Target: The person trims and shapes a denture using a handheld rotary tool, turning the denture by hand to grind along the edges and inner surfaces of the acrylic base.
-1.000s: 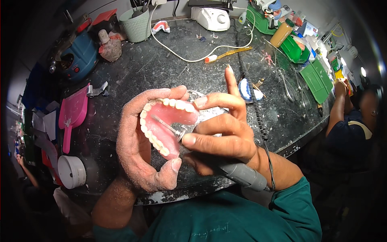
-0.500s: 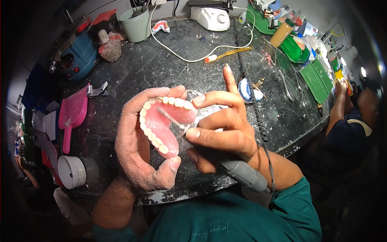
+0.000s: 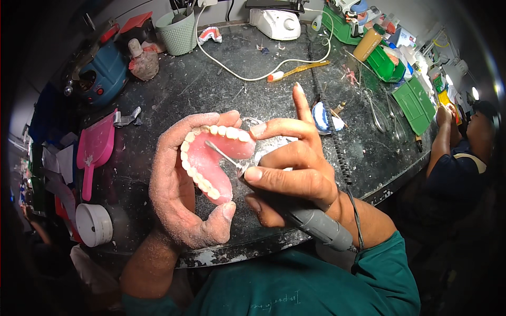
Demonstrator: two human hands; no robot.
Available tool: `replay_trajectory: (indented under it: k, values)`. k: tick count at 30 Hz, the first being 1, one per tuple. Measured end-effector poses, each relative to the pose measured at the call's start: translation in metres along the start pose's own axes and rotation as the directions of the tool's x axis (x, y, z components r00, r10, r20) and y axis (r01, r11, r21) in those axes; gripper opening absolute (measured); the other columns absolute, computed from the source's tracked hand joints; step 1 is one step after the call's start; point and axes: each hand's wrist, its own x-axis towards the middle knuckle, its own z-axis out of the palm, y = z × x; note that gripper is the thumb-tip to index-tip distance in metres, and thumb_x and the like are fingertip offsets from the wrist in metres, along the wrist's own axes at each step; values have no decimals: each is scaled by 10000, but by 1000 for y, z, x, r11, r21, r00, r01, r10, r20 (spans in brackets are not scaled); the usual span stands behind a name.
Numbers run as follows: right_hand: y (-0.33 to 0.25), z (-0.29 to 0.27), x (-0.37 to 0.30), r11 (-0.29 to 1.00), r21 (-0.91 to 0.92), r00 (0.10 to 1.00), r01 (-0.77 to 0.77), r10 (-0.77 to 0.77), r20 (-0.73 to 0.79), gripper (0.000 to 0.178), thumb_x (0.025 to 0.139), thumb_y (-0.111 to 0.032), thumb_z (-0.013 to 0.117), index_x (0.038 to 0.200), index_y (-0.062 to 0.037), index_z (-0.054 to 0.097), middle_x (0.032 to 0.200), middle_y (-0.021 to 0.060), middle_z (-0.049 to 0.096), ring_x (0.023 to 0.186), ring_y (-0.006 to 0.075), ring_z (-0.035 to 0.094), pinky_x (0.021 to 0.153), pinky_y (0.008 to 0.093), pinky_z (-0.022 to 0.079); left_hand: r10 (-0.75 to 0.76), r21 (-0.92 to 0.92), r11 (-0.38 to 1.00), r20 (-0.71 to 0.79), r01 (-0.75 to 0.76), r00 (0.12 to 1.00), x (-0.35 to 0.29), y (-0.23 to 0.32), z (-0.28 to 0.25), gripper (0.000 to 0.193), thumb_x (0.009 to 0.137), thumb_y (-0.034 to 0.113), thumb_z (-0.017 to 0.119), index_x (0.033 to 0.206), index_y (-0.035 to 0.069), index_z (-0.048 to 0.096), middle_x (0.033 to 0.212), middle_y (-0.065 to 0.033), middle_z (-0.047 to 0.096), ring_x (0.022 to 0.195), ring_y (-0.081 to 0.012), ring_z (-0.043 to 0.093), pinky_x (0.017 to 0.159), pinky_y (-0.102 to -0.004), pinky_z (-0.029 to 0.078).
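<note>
A pink denture [image 3: 203,160] with a curved row of cream teeth is held in my left hand [image 3: 174,184], which is coated in pale dust. The thumb presses one end of the arch while the fingers wrap behind the teeth. In my right hand [image 3: 298,174] is a dark grey rotary handpiece [image 3: 321,229], gripped like a pen. Its thin metal bur [image 3: 224,154] reaches over the inner pink surface, the tip at or very near it behind the front teeth. My right index fingertip rests near the other end of the arch, and another finger points up.
On the dusty black bench [image 3: 174,95] are a pink dustpan [image 3: 96,145], a round white container [image 3: 94,225], a blue machine [image 3: 100,73] and a white control box [image 3: 276,23]. A toothbrush [image 3: 298,71], blue-white dental model [image 3: 322,117] and green trays [image 3: 414,105] lie beyond. Another person [image 3: 464,142] sits at right.
The denture has shifted and tilted slightly to the left in my left hand. My right hand with the handpiece has hardly moved. The person at right has raised their head into view.
</note>
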Motion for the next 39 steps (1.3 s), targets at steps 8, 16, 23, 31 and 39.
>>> replay_trajectory:
  k: [8,16,23,31,39]
  values:
    - [-3,2,-1,1000,-14,1000,-16,16,10,363,678,-345,812,1013,-212,772,870,-82,621,1115,217,586,1147,687,145,-4,-87,996,-8,4,1000,0,2,2,982,764,442,766,1428,-92,277,1381,-315,477,1275,-350,534,1109,-464,390]
    - [-8,1,1,998,46,999,-47,46,23,328,689,-233,860,1004,-201,775,882,-73,647,1121,231,589,1154,687,124,49,-153,988,64,-39,997,0,-1,-4,929,768,395,730,1425,-85,280,1386,-298,483,1290,-327,515,1120,-455,373]
    - [-9,1,2,993,100,998,-61,60,12,331,680,-182,861,1000,-189,775,882,-64,658,1121,248,593,1157,690,114,7,-263,965,20,-2,1000,-1,-2,2,906,759,322,735,1422,-77,263,1390,-291,475,1302,-314,497,1135,-462,360]
    - [-7,2,3,977,192,996,-89,87,19,365,659,-136,850,1012,-181,766,883,-58,669,1137,261,593,1174,667,115,0,-266,964,32,9,999,0,-2,0,940,770,370,752,1424,-90,257,1393,-296,470,1300,-314,493,1132,-457,356]
    - [-4,3,3,965,261,999,-35,23,48,349,710,-166,836,1031,-137,703,934,7,672,1145,319,579,1183,667,122,-56,-260,964,14,58,998,-2,3,-1,966,769,430,739,1420,-104,264,1391,-308,466,1292,-308,495,1124,-451,358]
